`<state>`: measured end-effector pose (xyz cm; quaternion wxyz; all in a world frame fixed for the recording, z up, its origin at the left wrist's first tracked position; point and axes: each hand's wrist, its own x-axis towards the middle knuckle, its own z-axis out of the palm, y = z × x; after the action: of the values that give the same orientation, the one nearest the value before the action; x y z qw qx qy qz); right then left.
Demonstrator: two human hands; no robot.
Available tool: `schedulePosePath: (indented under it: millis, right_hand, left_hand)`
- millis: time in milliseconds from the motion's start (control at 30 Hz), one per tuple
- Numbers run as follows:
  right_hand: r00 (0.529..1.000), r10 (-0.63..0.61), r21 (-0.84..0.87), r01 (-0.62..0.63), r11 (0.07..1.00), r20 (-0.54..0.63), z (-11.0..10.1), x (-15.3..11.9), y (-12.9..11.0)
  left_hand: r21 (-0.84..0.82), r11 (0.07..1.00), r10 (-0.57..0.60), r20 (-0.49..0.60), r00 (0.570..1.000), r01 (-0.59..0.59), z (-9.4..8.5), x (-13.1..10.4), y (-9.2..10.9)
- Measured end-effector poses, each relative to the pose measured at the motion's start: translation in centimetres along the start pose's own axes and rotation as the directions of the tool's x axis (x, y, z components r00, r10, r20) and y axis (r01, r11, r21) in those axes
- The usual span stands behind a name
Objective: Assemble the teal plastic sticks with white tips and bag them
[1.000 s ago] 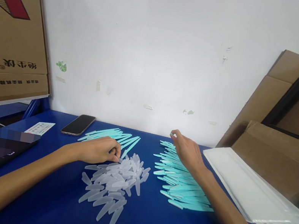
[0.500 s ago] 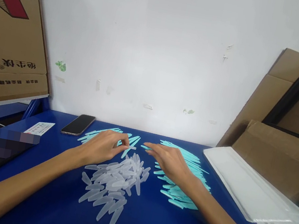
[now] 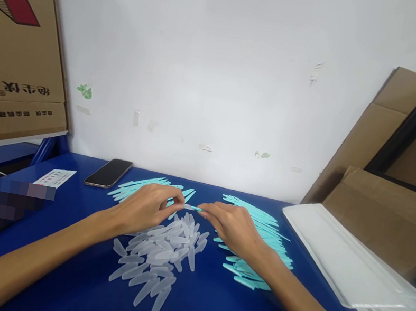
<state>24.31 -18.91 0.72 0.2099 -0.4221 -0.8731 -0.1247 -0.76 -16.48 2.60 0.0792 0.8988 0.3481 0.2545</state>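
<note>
My left hand (image 3: 151,202) pinches a small frosted plastic cap (image 3: 187,206) between thumb and forefinger. My right hand (image 3: 234,224) grips a slim turquoise stick (image 3: 196,208), most of it hidden by the fingers. The tip of the stick meets the cap between both hands; how far inside it sits I cannot tell. Below them lies a loose heap of frosted caps (image 3: 162,254). Many turquoise sticks (image 3: 248,270) are spread beneath and beside my right hand. Behind my left hand rests another group of turquoise sticks (image 3: 138,185), partly covered by it.
A phone (image 3: 109,173) and a printed card (image 3: 55,177) lie on the blue table (image 3: 189,307) at the left. White plastic sleeves (image 3: 342,259) are stacked on the right, against folded cardboard (image 3: 391,214). A large carton (image 3: 16,57) stands far left, and a white wall (image 3: 222,72) closes the back.
My hands have come together: the left moved slightly right with the cap, and the right brought the stick's tip to it. The gap between the two pieces has closed.
</note>
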Motion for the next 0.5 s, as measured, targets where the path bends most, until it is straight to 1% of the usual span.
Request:
schedulePosePath:
  millis: [167, 367, 433, 500]
  right_hand:
    - [0.998, -0.053, 0.040, 0.053, 0.998, 0.021, 0.4, -0.2, -0.1]
    - [0.994, -0.090, 0.112, 0.083, 0.990, 0.056, 0.0, -0.4, -0.9]
    - [0.992, -0.101, 0.141, 0.090, 0.986, 0.073, -0.1, -0.5, -1.1]
    - [0.990, -0.114, 0.175, 0.098, 0.980, 0.085, 0.0, -0.5, -1.3]
  left_hand:
    - [-0.012, 0.999, 0.047, -0.035, 0.998, -0.047, 0.3, 0.0, -0.1]
    - [0.032, 0.990, 0.142, -0.051, 0.988, -0.141, 1.1, -0.1, 0.1]
    - [0.022, 0.984, 0.175, -0.049, 0.983, -0.174, 1.4, -0.1, 0.2]
    - [-0.007, 0.979, 0.200, -0.077, 0.977, -0.201, 1.5, -0.1, 0.5]
